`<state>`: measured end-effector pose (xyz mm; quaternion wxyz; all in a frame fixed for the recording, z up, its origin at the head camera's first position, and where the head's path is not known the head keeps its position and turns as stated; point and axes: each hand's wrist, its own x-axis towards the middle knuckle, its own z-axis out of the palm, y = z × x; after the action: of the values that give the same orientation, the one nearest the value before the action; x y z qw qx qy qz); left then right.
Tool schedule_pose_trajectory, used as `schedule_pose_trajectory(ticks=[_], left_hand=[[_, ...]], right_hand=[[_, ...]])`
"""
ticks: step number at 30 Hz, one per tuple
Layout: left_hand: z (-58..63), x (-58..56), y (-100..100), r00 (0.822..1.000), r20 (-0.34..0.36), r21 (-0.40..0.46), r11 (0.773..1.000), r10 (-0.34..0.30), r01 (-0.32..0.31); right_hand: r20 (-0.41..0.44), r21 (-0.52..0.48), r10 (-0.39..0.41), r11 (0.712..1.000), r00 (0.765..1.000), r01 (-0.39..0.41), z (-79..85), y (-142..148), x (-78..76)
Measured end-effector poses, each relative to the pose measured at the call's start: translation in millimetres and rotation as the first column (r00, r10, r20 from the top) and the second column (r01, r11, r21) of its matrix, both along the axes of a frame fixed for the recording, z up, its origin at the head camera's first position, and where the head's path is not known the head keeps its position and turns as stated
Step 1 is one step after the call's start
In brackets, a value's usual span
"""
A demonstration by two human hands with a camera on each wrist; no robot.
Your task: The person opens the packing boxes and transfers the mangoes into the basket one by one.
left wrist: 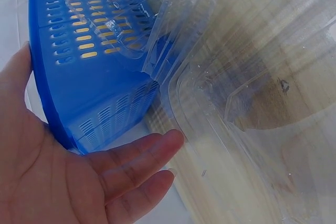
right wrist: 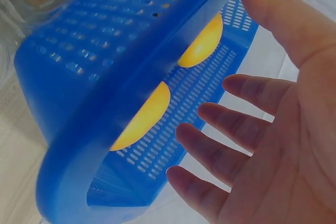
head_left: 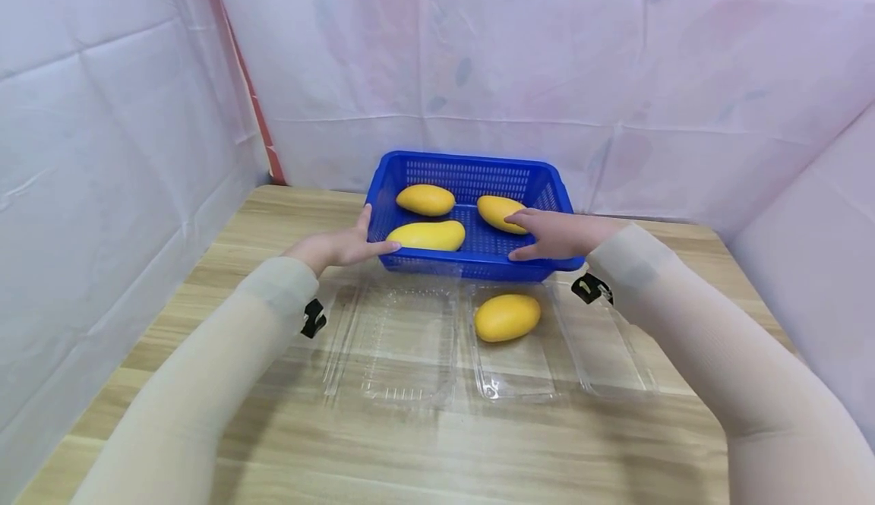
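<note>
A blue slotted basket (head_left: 472, 266) holds three yellow mangoes: one at back left (head_left: 425, 200), one at front left (head_left: 427, 236) and one at right (head_left: 497, 212). My left hand (head_left: 345, 247) is at the basket's front left corner, thumb along the rim and fingers extended outside the wall. Over the right side reaches my right hand (right wrist: 273, 140), its fingers spread apart above the basket and overlapping the right mango in the head view. Neither palm holds anything. Another mango (head_left: 507, 317) lies in a clear plastic tray (head_left: 519, 376) in front of the basket.
Left of that tray lies another clear plastic container (head_left: 410, 345). A clear lid (head_left: 615, 357) extends on the right, beneath the right forearm. The wood-grain table (head_left: 383, 452) is bounded by pale sheeting (head_left: 519, 57) at the back and sides.
</note>
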<state>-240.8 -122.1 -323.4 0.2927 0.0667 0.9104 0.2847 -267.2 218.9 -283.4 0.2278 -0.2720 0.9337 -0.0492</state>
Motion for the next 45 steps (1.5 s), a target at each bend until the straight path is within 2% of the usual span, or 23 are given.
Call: schedule_pose_trajectory(ticks=[9, 23, 31, 40, 45], left_hand=[[-0.8, 1.1, 0, 1.0, 0.004, 0.021, 1.0, 0.003, -0.003], [-5.0, 0.8, 0, 1.0, -0.004, 0.035, 0.999, 0.001, -0.001], [-4.0, 0.7, -2, 1.0, -0.016, 0.027, 1.0, 0.001, -0.001], [-4.0, 0.7, 0, 1.0, -0.01, 0.017, 1.0, 0.011, -0.011], [-4.5, 0.5, 0, 1.0, -0.009, 0.013, 1.0, 0.009, -0.009]], right_hand=[[-0.008, -0.051, 0.055, 0.997, 0.998, -0.055, -2.3, 1, 17.4], [-0.092, -0.106, 0.146, 0.982, 0.985, -0.156, -8.5, 12, 54.3], [-0.13, -0.142, 0.152, 0.975, 0.98, -0.171, -11.9, 12, 68.9], [-0.232, -0.175, 0.198, 0.955, 0.952, -0.241, -16.3, 7, 76.2], [-0.326, -0.204, 0.232, 0.929, 0.917, -0.307, -19.2, 6, 78.0]])
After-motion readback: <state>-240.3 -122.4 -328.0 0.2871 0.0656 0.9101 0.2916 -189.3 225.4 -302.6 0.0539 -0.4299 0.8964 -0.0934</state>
